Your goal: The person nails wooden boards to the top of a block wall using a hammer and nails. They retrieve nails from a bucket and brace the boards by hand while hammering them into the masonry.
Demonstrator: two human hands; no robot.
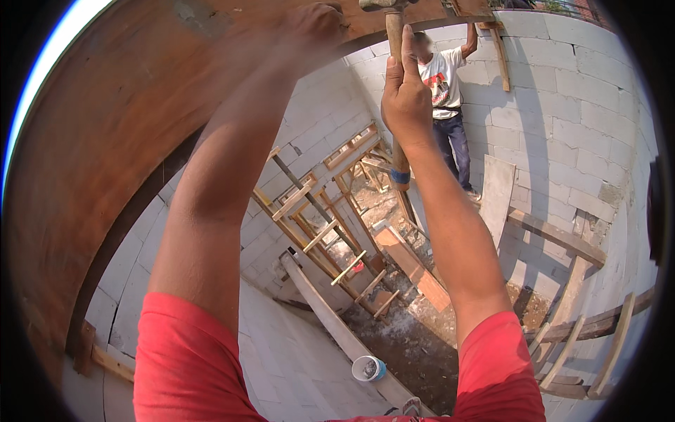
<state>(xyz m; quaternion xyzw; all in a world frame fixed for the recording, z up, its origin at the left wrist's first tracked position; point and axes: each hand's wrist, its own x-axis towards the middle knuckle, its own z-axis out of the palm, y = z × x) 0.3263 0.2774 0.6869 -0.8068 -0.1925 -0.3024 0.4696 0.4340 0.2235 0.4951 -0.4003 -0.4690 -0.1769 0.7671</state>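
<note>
My right hand (408, 105) is wrapped round the wooden handle of a hammer (394, 35), thumb and forefinger pointing up along it. The hammer stands upright, its metal head at the top edge of the view and its blue-banded handle end below my wrist. Up and to the left, my left hand (315, 28) is closed against a large brown wooden panel (140, 133), near the panel's lower edge. Motion blurs that hand, and whatever its fingers may hold is hidden.
A person (443, 84) stands by the far grey block wall (541, 63), one arm raised. Below are a wooden ladder (320, 235), a long plank (327, 313) and a white bucket (367, 367) on it. More wooden bars (562, 243) cross at the right.
</note>
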